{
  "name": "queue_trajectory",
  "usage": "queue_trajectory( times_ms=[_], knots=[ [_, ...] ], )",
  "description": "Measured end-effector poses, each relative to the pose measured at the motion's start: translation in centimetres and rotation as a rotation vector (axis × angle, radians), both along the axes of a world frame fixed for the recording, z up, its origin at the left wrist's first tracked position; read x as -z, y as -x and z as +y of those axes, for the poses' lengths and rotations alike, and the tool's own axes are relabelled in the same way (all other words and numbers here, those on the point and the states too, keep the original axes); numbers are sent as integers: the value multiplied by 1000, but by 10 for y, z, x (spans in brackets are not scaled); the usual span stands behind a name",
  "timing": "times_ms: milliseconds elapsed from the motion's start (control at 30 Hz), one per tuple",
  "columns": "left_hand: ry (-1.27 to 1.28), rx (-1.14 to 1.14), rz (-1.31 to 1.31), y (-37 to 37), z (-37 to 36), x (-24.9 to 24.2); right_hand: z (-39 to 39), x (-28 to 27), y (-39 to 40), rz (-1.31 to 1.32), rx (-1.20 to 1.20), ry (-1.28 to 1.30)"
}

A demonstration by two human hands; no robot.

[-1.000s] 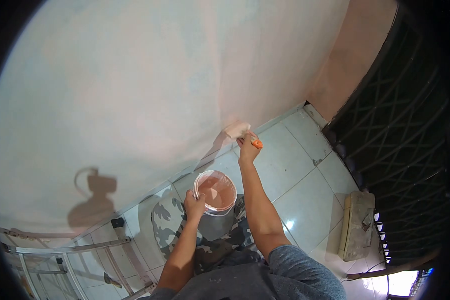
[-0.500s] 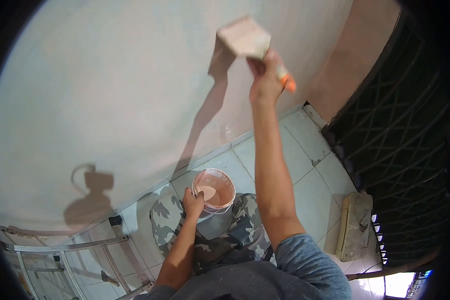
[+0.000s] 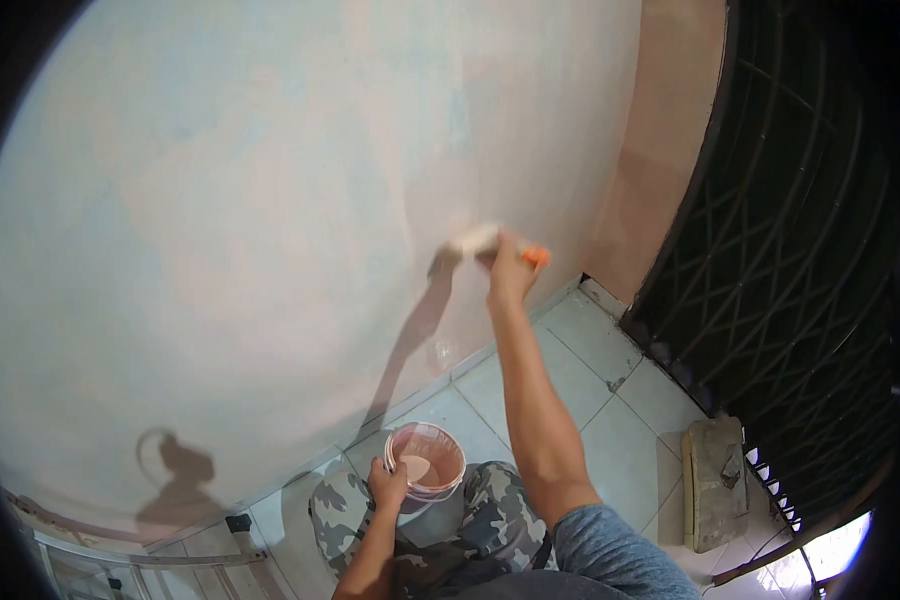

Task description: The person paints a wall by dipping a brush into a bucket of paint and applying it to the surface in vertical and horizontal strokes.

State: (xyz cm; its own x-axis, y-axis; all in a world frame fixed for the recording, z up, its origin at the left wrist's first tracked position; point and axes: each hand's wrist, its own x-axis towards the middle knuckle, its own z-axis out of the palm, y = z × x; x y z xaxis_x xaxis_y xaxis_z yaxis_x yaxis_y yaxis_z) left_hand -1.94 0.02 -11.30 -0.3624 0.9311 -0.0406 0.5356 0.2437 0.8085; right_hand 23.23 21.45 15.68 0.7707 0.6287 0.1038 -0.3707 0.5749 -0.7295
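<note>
My right hand is closed around a wide paintbrush with an orange-ended handle. Its pale bristle end is blurred and meets or nearly meets the pinkish-white wall; contact cannot be made out for certain. Low in the view, my left hand grips the near-left rim of a small bucket, thumb over the edge. Pink paint lies in the bucket, and smears coat its inner side. The bucket is between my knees, in camouflage trousers.
A metal ladder lies at the lower left. On the right stand a dark folding lattice gate and a stained, block-like object on the tiled floor. Shadows fall across the wall.
My right hand has brought the paintbrush down along the wall, and the brush now appears more edge-on. My view has tilted upward. The left hand still holds the bucket.
</note>
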Motion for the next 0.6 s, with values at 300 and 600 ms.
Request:
queue_trajectory(
  times_ms=[300,600],
  knots=[
    [18,2,-229,-2,-1,-8,5,-181,-42,-138,-193,-448],
    [22,-9,-314,-5,-3,-14,-27,100,-15,83,-219,143]
  ],
)
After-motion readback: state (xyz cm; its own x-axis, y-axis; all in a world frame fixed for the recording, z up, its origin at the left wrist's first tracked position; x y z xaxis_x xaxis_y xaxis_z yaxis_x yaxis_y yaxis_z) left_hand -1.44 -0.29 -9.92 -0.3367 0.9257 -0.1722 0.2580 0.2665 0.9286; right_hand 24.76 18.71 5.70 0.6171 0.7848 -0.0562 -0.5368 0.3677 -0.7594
